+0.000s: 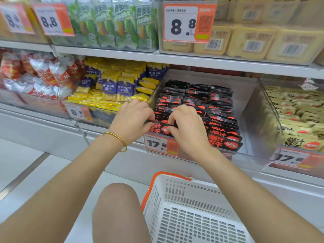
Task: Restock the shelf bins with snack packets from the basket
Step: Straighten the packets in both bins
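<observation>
While hands (161, 123) grip black pkt (158, 128), tag (162, 145) "17.8"

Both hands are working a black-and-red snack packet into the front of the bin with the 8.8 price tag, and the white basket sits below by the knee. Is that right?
Not quite. The head view shows both hands, left hand and right hand, gripping the black-and-red snack packet at the front of the bin with the 17.8 price tag, not 8.8. The white basket does sit below by the knee.

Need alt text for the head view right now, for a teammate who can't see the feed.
Both hands, left hand and right hand, grip one black snack packet at the front of the clear shelf bin of black packets. A white basket with orange handle sits below; no packets show in it.
</observation>
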The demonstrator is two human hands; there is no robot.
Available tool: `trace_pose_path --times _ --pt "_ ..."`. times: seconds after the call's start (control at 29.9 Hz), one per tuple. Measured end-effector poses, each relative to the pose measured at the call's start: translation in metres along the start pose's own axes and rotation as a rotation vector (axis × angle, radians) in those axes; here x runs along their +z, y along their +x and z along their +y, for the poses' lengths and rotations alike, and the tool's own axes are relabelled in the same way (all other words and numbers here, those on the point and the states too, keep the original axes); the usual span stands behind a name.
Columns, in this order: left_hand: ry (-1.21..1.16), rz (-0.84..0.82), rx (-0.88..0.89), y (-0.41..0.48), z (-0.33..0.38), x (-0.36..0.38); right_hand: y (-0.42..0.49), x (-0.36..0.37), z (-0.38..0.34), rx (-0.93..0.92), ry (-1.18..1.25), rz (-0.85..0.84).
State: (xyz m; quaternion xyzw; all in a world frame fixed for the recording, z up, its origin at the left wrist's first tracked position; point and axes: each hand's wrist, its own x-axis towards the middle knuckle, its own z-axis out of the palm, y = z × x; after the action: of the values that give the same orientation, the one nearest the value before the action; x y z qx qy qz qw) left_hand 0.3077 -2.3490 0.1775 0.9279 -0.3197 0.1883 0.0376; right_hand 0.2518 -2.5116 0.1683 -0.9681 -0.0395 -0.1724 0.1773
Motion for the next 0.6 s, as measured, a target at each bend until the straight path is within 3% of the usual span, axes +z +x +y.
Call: trace_pose_path --times 0.4,0.53,0.6 --pt "0.209 -0.214 0.030 0.011 0.000 -0.017 0.009 -0.002 -0.011 0.028 -0.040 -0.067" --pt "-0.076 -0.013 -0.089 0.024 0.004 -0.020 0.007 -0.010 -0.005 0.064 0.084 -0.038" --pt "-0.191 -0.057 -0.081 0.035 0.017 -0.014 0.009 -0.018 0.007 0.145 0.146 0.071"
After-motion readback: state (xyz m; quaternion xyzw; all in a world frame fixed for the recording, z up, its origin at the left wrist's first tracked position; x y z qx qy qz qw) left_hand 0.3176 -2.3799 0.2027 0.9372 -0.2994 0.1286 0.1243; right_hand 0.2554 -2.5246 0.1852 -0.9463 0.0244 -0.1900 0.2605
